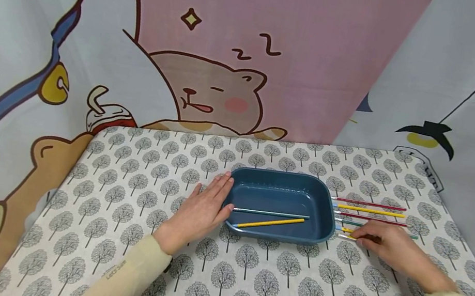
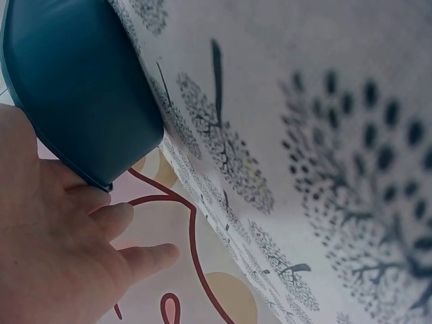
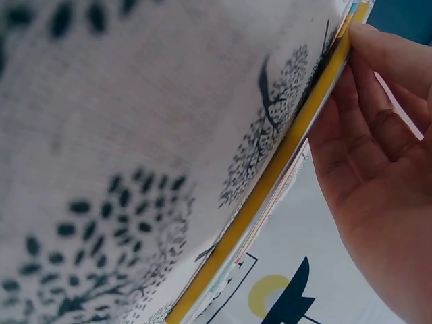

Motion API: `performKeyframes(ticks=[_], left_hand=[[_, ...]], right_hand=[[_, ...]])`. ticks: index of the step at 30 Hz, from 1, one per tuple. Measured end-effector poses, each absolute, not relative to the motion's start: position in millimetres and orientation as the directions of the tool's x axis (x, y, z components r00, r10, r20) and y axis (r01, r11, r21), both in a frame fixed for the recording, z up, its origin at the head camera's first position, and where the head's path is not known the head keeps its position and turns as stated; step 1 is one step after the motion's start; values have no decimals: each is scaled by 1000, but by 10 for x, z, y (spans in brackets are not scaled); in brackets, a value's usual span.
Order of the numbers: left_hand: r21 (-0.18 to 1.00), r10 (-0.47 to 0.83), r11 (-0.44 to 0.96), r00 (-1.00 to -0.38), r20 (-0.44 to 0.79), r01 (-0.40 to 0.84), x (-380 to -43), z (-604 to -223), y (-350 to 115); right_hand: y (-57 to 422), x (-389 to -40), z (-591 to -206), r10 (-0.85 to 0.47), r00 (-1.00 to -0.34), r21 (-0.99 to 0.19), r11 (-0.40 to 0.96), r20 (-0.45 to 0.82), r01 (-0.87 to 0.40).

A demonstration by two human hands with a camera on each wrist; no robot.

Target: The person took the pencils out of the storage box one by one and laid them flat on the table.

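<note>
My left hand rests against the left side of a dark blue rectangular tray, fingers along the rim and thumb near the near-left corner. From below, the left wrist view shows the palm and fingers touching the tray's rim. Inside the tray lie a green paintbrush and a yellow paintbrush. To the tray's right, my right hand pinches another yellow paintbrush between thumb and fingers, close to its tip end. The brush lies at or just above the cloth; which, I cannot tell.
Beyond the right hand, several paintbrushes lie in a row: two red ones, a yellow one, a green one and another yellow one. Tree-patterned cloth covers the table. Cartoon-printed curtains hang behind.
</note>
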State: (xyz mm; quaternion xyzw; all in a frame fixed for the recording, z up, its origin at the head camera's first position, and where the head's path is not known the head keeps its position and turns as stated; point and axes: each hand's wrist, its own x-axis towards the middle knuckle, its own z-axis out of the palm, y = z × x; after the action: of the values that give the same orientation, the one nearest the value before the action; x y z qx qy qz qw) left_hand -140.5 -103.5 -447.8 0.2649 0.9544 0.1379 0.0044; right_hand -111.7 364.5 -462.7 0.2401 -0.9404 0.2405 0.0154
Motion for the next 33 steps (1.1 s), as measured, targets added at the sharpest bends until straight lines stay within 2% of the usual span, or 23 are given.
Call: performKeyframes(ticks=[22,33], left_hand=[[269,505,822,-861,66,502,-1408,-4492,-1039],[274,503,822,-862,61,499,-1403,-4488,-1036]], right_hand=[[3603,-1115,-4586,-462,-877,-421,775,129,-470],[3622,-1088,-4564,-427,-896,-411,800,124,-438]])
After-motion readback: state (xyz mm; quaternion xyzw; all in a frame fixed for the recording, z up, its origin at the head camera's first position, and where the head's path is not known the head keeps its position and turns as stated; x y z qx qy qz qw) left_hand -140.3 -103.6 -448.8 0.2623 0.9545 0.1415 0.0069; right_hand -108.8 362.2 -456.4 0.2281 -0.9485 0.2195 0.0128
